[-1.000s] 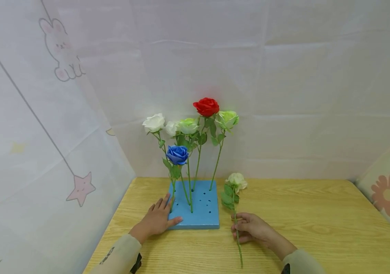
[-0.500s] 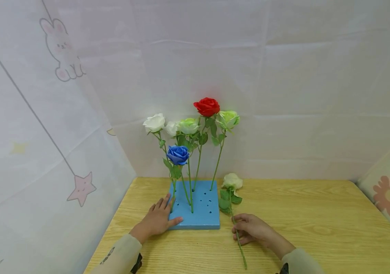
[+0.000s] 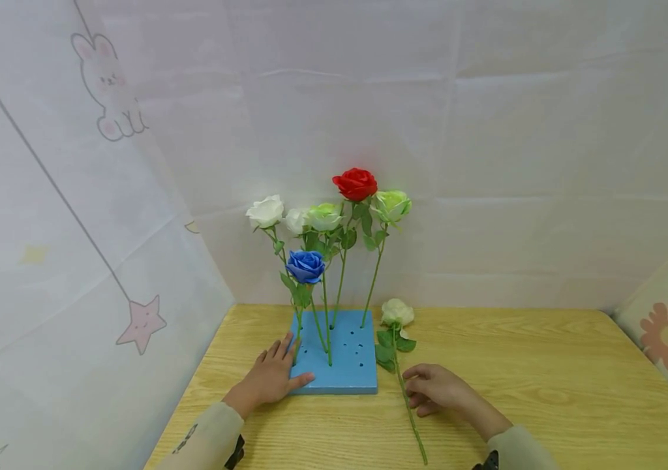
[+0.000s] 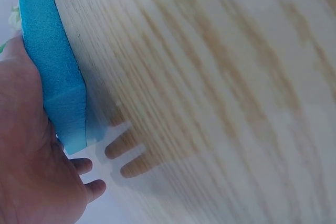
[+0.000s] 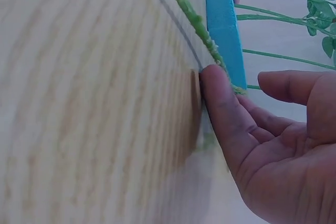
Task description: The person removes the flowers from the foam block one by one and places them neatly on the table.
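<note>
My left hand (image 3: 272, 375) lies spread over the left front part of a blue foam block (image 3: 348, 378), its thumb along the front edge. In the left wrist view the hand (image 4: 31, 145) lies against the block's side. A white rose (image 3: 397, 313) lies on the table right of the block, its green stem slanting toward me. Beside this stem is my right hand (image 3: 436, 390), its fingers loosely bent and the thumb apart from them. The right wrist view has a fingertip right at the stem (image 5: 197, 22), with no pinch on it.
Several roses stand in the block's holes: a blue rose (image 3: 306, 266) in front, a red rose (image 3: 355, 184) tallest, a green-white rose (image 3: 393, 205) at right, a white rose (image 3: 265, 211) at left. Behind the wooden table (image 3: 522, 372) hangs a pale cloth (image 3: 545, 163).
The white rose's head has turned left and come to lie on the table, its stem end shifting right. My right hand has loosened from the stem. The left hand stays put.
</note>
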The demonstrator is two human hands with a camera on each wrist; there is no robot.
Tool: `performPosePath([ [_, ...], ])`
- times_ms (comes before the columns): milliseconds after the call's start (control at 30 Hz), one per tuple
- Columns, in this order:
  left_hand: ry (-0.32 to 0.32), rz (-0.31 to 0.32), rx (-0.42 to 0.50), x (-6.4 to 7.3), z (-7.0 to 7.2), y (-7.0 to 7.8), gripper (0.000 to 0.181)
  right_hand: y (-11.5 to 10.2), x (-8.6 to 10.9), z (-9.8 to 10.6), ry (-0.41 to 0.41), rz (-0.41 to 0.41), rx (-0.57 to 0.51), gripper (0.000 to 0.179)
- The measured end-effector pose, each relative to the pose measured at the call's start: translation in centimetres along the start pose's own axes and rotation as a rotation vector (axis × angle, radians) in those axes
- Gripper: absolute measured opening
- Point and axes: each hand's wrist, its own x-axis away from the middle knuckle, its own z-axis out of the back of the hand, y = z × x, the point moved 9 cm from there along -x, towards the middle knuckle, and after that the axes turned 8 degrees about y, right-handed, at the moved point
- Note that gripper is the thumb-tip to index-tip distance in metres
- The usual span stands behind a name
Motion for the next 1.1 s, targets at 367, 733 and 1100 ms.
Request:
performPosePath([
  [367,-0.011,0.003,-0.007,0.0,-0.1,-0.1,0.101,-3.1,-0.3,0.6,0.027,0.147,0.047,0.047],
  [733,-0.010,0.009,-0.015,-0.1,-0.4,-0.4,0.102,-7.0,-0.9,0.1,0.049,0.305,0.025,0.052],
  [1100,-0.013,0.012,-0.001,-0.1,-0.3,-0.2,0.101,-9.5,-2.1,-1.4,0.037,0.369,-0.052,0.051],
])
